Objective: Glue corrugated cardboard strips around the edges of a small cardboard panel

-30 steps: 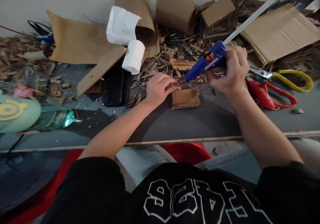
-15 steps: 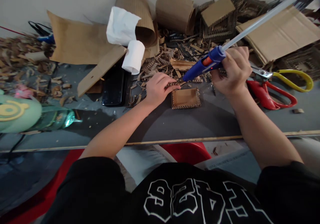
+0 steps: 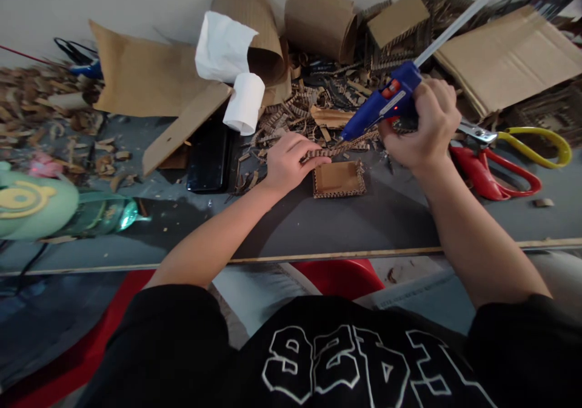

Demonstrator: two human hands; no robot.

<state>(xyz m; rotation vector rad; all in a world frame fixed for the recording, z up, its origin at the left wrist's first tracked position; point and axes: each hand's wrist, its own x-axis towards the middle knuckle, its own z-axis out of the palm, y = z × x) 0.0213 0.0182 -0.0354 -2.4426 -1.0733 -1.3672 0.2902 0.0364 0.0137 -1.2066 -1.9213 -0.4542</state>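
Observation:
My right hand [image 3: 427,123] is wrapped round the handle of a blue hot glue gun [image 3: 379,103], with a long clear glue stick [image 3: 461,21] jutting from its back. The gun's nozzle points down and left, close to a thin corrugated cardboard strip [image 3: 335,151]. Thumb and fingers of my left hand [image 3: 291,162] pinch the strip's left end. Just below it, a small shallow cardboard tray [image 3: 339,179] with corrugated edges lies on the dark table. Whether the nozzle touches the strip I cannot tell.
Red-and-yellow-handled shears [image 3: 495,153] lie right of my right hand. Cardboard scraps [image 3: 291,111] are heaped behind my hands. A black phone [image 3: 209,159], a white paper roll [image 3: 244,103] and a green bottle [image 3: 100,214] are on the left. Cardboard tubes [image 3: 321,20] stand along the wall.
My right hand has tilted the glue gun, its back end shifting right and its nozzle slightly right along the strip. My left hand keeps its pinch almost in place.

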